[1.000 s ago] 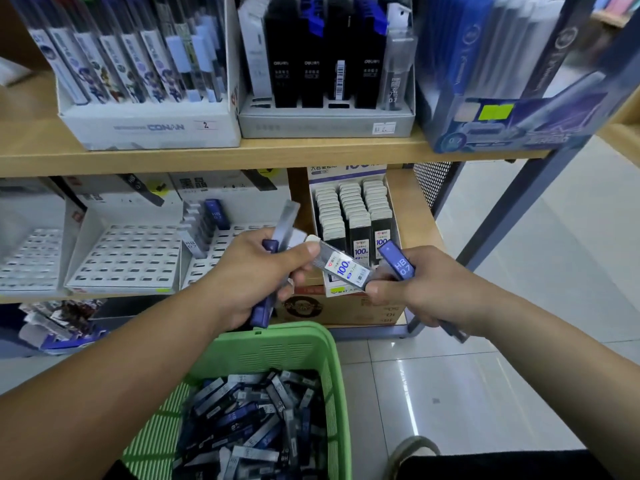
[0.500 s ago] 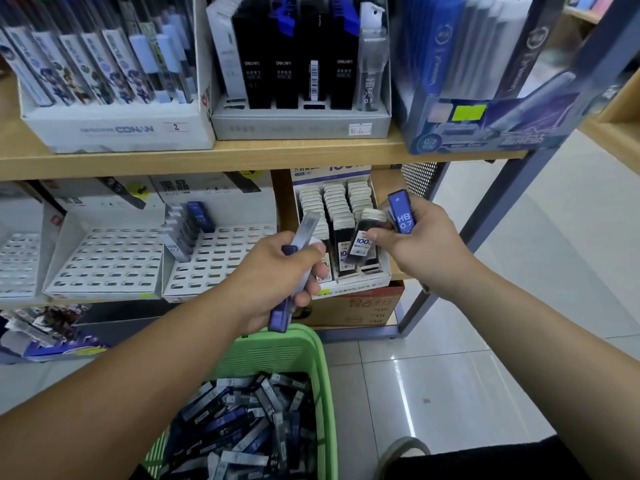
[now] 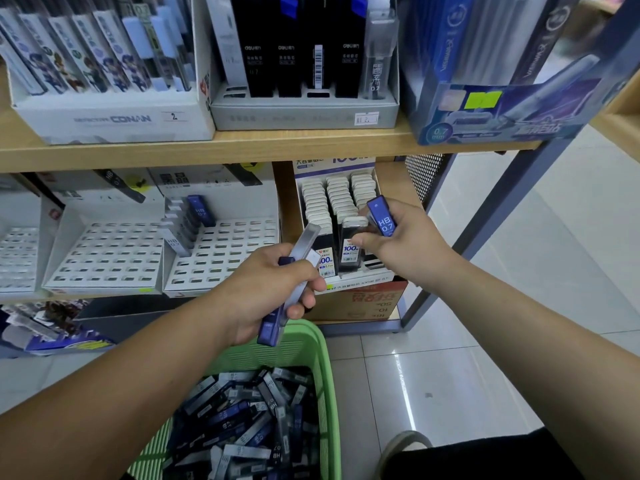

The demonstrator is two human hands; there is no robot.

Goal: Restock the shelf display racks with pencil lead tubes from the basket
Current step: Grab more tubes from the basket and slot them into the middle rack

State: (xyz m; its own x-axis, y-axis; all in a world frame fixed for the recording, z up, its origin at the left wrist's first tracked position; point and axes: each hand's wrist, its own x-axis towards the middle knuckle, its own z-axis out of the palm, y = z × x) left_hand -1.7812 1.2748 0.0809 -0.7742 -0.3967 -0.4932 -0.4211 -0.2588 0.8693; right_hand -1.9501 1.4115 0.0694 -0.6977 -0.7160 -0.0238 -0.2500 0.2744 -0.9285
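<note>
The right hand (image 3: 405,240) is pinching a blue tube (image 3: 382,216) upright, its thumb touching a black tube (image 3: 351,249) standing in the rack (image 3: 360,279). The left hand (image 3: 273,285) is gripping tilted tubes (image 3: 306,242) above the basket (image 3: 327,362)

white box (image 3: 104,124), upper shelf left end: "CONAN", "2" | blue tube (image 3: 382,216) in right hand (image 3: 407,245): "HB 0.7" | blue box (image 3: 512,116), right end: "0.7 mm"
</note>
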